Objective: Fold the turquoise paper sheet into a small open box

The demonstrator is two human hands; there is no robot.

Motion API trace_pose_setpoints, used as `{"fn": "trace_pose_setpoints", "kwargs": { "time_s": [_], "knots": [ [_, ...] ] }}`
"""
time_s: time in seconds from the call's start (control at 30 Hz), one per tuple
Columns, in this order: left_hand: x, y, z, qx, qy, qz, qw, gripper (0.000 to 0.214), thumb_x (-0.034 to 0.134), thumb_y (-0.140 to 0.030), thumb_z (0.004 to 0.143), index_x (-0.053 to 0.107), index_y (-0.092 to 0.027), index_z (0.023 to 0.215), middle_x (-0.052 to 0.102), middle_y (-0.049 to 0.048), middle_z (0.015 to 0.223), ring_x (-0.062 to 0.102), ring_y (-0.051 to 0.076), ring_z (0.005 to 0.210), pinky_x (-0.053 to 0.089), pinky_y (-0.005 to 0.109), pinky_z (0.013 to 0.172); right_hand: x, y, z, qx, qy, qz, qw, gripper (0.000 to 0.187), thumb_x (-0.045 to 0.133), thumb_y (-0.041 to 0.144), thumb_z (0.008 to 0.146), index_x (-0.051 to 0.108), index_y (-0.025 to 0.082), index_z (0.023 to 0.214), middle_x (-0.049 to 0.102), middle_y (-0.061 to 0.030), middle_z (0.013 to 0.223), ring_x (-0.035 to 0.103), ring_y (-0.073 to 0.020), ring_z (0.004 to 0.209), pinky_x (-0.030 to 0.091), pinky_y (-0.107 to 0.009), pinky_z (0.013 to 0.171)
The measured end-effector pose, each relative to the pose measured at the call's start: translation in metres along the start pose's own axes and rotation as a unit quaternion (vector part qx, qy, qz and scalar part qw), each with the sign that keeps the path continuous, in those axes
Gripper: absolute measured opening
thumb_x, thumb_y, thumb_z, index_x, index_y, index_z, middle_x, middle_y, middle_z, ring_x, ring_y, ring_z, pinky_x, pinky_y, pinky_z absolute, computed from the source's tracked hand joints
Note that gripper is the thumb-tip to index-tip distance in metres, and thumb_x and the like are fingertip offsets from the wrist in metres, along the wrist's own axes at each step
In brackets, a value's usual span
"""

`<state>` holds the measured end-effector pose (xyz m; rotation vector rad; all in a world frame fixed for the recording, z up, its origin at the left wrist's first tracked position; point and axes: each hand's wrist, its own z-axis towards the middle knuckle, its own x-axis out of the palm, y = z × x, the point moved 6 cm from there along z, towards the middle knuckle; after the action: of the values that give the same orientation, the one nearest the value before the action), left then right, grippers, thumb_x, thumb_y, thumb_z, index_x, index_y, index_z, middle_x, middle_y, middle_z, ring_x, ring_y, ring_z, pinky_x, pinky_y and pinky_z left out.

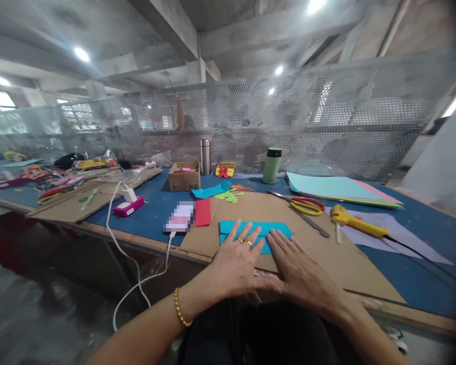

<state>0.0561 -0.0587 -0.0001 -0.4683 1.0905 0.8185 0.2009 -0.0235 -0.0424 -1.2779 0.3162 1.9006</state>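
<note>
A folded piece of blue paper (228,226) lies on a brown cardboard sheet (342,268) at the front of the table. My left hand (239,261) rests palm down over its left and middle part, fingers spread. Beside it, my right hand (298,261) lies flat with its fingertips on the right part of the paper. The two thumbs come close together near the table edge. Parts of the blue paper are hidden under my hands. Neither hand grips anything.
To the right are scissors (307,205), a metal blade (315,225) and a yellow glue gun (359,223) on purple paper. A phone (180,217) with a white cable, a red card (202,212), a cardboard box (184,177) and a green cup (271,166) stand around.
</note>
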Motion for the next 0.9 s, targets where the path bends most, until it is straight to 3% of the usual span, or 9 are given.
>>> {"fn": "trace_pose_setpoints", "kwargs": {
  "time_s": [0.1,0.2,0.27,0.37,0.43,0.5,0.63,0.9],
  "knots": [
    [0.012,0.006,-0.005,-0.01,0.048,-0.046,0.998,0.097,0.025,-0.083,0.084,0.037,-0.014,0.151,0.038,0.0146,0.157,0.03,0.03,0.147,0.021,0.05,0.122,-0.005,0.002,0.001,0.037,0.04,0.017,0.998,0.09,0.049,0.066,0.087,0.04,0.002,0.15,0.038,-0.0253,0.153,0.034,-0.0362,0.144,0.032,-0.054,0.115],
    [0.017,0.01,-0.012,-0.018,0.039,-0.056,0.998,0.103,0.034,-0.088,0.078,0.037,-0.014,0.151,0.036,0.0169,0.158,0.031,0.034,0.146,0.023,0.052,0.12,-0.018,0.002,0.006,0.061,0.098,0.07,0.991,0.095,0.052,0.069,0.084,0.039,0.002,0.15,0.036,-0.0244,0.155,0.032,-0.0365,0.145,0.03,-0.053,0.117],
    [0.018,0.01,-0.013,-0.011,0.027,-0.053,0.998,0.107,0.042,-0.088,0.074,0.037,-0.014,0.15,0.038,0.0179,0.156,0.032,0.035,0.146,0.025,0.054,0.119,-0.031,-0.005,0.011,0.083,0.123,0.129,0.98,0.087,0.054,0.066,0.084,0.046,0.007,0.147,0.044,-0.0213,0.152,0.041,-0.0348,0.14,0.038,-0.048,0.112],
    [0.017,0.008,-0.013,0.001,0.009,-0.045,0.999,0.11,0.054,-0.087,0.069,0.038,-0.013,0.149,0.04,0.0192,0.155,0.033,0.037,0.145,0.029,0.055,0.117,-0.055,-0.032,0.02,0.215,0.089,0.204,0.951,0.053,0.038,0.05,0.095,0.068,0.016,0.122,0.071,-0.0127,0.121,0.066,-0.0244,0.104,0.051,-0.033,0.085],
    [0.016,0.007,-0.012,0.005,0.002,-0.035,0.999,0.111,0.059,-0.085,0.066,0.039,-0.013,0.148,0.041,0.02,0.154,0.034,0.037,0.144,0.03,0.055,0.116,-0.068,-0.042,0.026,0.282,0.066,0.196,0.937,0.048,0.037,0.048,0.095,0.073,0.016,0.094,0.075,-0.0081,0.087,0.065,-0.0199,0.077,0.046,-0.028,0.066],
    [0.016,0.006,-0.012,0.01,-0.003,-0.025,1.0,0.111,0.063,-0.082,0.065,0.039,-0.013,0.148,0.043,0.0204,0.152,0.036,0.036,0.144,0.03,0.055,0.116,-0.067,-0.037,0.033,0.283,0.126,0.175,0.935,0.045,0.042,0.045,0.093,0.069,0.016,0.071,0.067,-0.0043,0.065,0.056,-0.0154,0.062,0.037,-0.026,0.056],
    [0.017,0.006,-0.013,0.015,-0.007,-0.014,1.0,0.111,0.069,-0.078,0.064,0.039,-0.013,0.148,0.044,0.0204,0.152,0.036,0.035,0.144,0.03,0.055,0.117,-0.057,-0.016,0.044,0.245,0.22,0.145,0.933,0.041,0.053,0.049,0.086,0.07,0.016,0.07,0.061,-0.0027,0.062,0.045,-0.0121,0.055,0.025,-0.027,0.05],
    [0.017,0.005,-0.013,0.015,0.011,-0.005,1.0,0.109,0.069,-0.077,0.065,0.039,-0.012,0.147,0.043,0.0197,0.153,0.036,0.036,0.143,0.03,0.057,0.117,-0.047,-0.026,0.049,0.203,0.325,0.167,0.908,0.039,0.057,0.048,0.086,0.073,0.015,0.072,0.066,-0.0038,0.06,0.051,-0.0123,0.051,0.031,-0.025,0.051]
  ]
}}
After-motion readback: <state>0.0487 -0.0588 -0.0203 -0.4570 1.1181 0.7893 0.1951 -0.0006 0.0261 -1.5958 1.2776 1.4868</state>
